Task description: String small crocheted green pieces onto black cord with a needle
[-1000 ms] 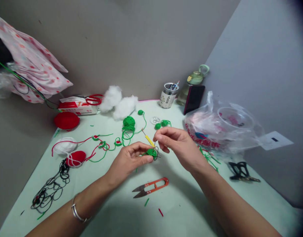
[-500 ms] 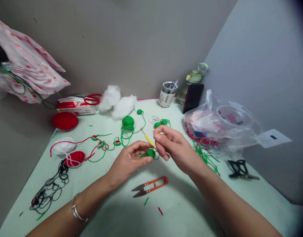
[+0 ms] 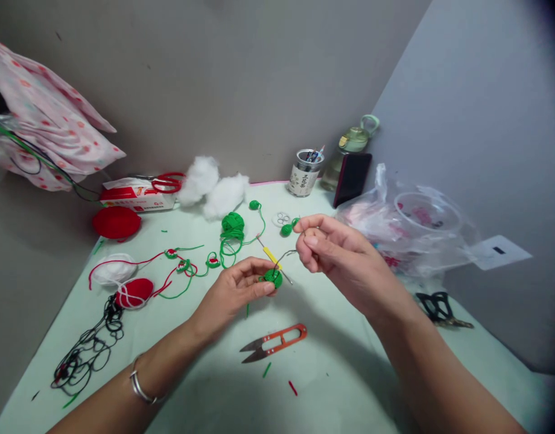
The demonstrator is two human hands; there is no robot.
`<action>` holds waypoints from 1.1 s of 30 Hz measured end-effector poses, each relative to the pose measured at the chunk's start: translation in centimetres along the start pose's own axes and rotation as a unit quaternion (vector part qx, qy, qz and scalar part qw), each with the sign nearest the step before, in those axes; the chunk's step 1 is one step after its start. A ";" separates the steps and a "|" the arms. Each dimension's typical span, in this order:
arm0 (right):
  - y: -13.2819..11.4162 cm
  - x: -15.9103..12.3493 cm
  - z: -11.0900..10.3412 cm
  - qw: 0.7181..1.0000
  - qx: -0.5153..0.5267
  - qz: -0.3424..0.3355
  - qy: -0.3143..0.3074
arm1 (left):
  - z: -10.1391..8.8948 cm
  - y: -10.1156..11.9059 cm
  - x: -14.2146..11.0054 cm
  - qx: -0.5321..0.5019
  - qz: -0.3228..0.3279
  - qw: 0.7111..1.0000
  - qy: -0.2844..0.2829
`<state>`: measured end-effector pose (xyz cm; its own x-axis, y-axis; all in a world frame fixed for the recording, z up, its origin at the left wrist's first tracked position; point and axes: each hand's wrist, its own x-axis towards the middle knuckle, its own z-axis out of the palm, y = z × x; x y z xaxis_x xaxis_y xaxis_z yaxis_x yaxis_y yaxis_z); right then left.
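Between the thumb and fingers of my left hand [image 3: 241, 283] is a small round green crocheted piece [image 3: 273, 278]. A dark strand of yarn [image 3: 284, 255] rises from its top and runs right to my right hand [image 3: 329, 247], whose thumb and forefinger are pinched together. Whether a needle is also in that pinch is too small to tell. Just behind the green piece lies a crochet hook with a yellow handle [image 3: 271, 257]. Orange thread snips [image 3: 275, 343] rest on the table in front of my hands.
Green yarn [image 3: 233, 226], red yarn [image 3: 135, 292] and tangled black yarn [image 3: 90, 346] lie to the left. White stuffing [image 3: 225, 196], a can of pens [image 3: 303, 175], a phone [image 3: 352, 179] and a bottle [image 3: 334, 169] stand behind. A plastic bag [image 3: 422, 229] and black hair clip [image 3: 440, 308] are at right.
My right hand has moved right and slightly up, away from the green crocheted piece, drawing the dark yarn out between them. My left hand stays nearly in place.
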<state>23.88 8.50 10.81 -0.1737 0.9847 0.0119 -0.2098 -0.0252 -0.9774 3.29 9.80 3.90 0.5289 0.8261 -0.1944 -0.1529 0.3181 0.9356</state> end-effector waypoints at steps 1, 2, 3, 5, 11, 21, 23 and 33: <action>0.1 0.1 0.1 1.000 0.007 0.004 -0.003 | 0.0 0.0 0.0 -0.003 0.006 1.000 0.000; 0.1 0.1 0.2 1.000 0.015 0.008 -0.004 | -0.1 0.0 0.0 -0.004 0.011 1.000 0.000; 0.2 0.2 0.3 1.000 0.023 0.012 -0.003 | -0.1 0.0 0.0 -0.002 0.016 1.000 0.002; 0.3 0.2 0.5 0.999 0.037 0.019 0.000 | -0.3 0.2 0.1 0.004 0.027 1.000 0.013; 0.6 0.0 0.6 1.000 0.019 0.016 0.014 | -0.4 0.9 0.1 0.031 0.056 0.996 0.060; 2.1 -0.2 2.7 0.975 -0.218 0.030 0.001 | -0.4 0.8 -0.5 0.247 0.255 0.924 0.142; 2.6 -0.3 3.0 0.971 -0.237 0.029 0.004 | -0.5 0.5 -0.5 0.294 0.290 0.899 0.146; 3.8 -0.4 3.2 0.957 -0.288 0.008 0.014 | -0.7 -0.1 -0.5 0.403 0.384 0.816 0.155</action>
<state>20.04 7.50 7.81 -0.1458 0.9893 -0.0014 0.3604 0.0518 -0.9314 2.41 9.68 3.69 0.2805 0.7559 0.5916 0.3250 -0.6547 0.6825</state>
